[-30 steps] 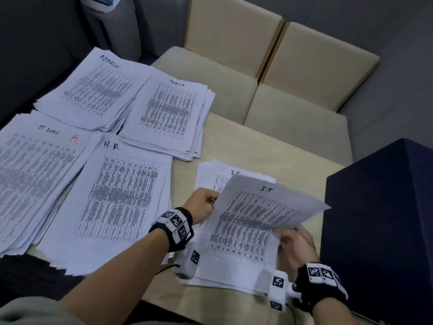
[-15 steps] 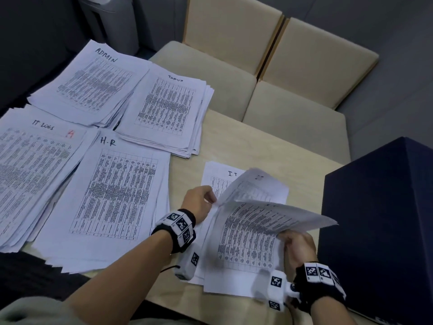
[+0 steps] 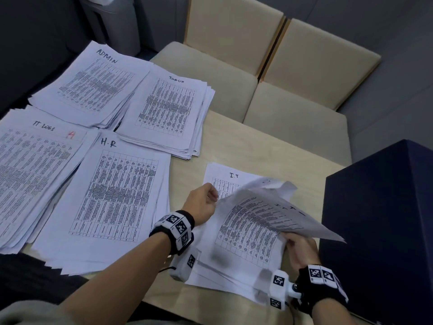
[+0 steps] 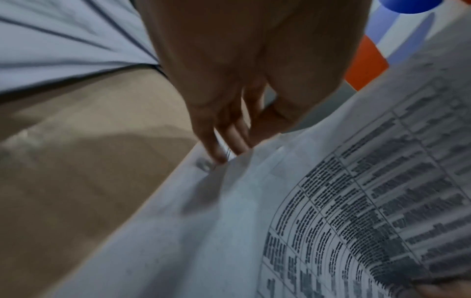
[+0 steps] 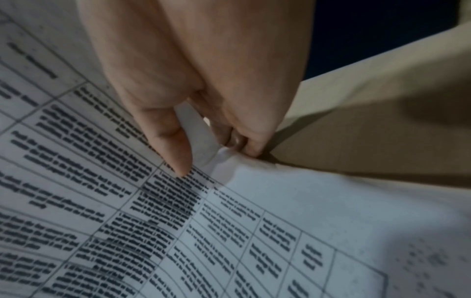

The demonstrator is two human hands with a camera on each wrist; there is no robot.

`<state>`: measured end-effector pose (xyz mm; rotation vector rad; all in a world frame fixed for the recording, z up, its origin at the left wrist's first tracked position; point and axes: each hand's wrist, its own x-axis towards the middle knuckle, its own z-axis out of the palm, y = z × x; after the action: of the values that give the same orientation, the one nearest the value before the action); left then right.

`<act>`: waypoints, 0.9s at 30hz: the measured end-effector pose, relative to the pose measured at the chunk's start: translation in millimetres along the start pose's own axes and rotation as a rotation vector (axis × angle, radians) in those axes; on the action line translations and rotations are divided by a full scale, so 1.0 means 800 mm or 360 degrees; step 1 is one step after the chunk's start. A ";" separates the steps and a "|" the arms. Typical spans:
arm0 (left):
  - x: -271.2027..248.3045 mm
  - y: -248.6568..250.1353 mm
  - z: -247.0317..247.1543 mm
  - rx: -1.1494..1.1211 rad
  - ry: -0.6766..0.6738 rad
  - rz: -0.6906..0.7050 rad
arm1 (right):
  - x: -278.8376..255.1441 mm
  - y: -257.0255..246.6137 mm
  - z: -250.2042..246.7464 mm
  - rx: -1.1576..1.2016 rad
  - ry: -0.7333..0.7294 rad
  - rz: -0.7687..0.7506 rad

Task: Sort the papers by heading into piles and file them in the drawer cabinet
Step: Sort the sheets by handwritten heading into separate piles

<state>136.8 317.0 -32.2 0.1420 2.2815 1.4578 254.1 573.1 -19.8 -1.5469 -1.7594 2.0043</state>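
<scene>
Several piles of printed sheets lie on the beige table (image 3: 246, 137): ADMIN (image 3: 93, 83), a pile with an unclear heading (image 3: 168, 109), IT LOGS (image 3: 30, 165) and H.R (image 3: 114, 195). An I.T pile (image 3: 225, 177) sits near the front right. Above it, both hands hold a few I.T sheets (image 3: 253, 226), bent and fanned. My left hand (image 3: 203, 202) grips their left edge, its fingers (image 4: 219, 149) at the paper's rim. At the right edge, my right hand (image 3: 297, 249) pinches the sheets between thumb (image 5: 175, 153) and fingers.
A dark blue cabinet (image 3: 379, 219) stands close on the right, next to the right hand. Two beige chairs (image 3: 293, 109) are pushed up behind the table. A grey bin (image 3: 110, 22) stands at the back left. Bare tabletop shows between the piles and the cabinet.
The lifted I.T sheets have sunk lower and curled over, fanning out so that more headings show. Both hands keep their hold at the sheets' edges.
</scene>
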 end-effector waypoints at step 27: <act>-0.010 0.021 -0.031 -0.0966 -0.0464 -0.0252 | 0.006 0.001 -0.005 0.0131 -0.0304 0.0030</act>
<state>131.6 301.5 -6.1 -0.0105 1.5124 1.8304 254.9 578.7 -22.9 -1.3951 -1.7040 2.2708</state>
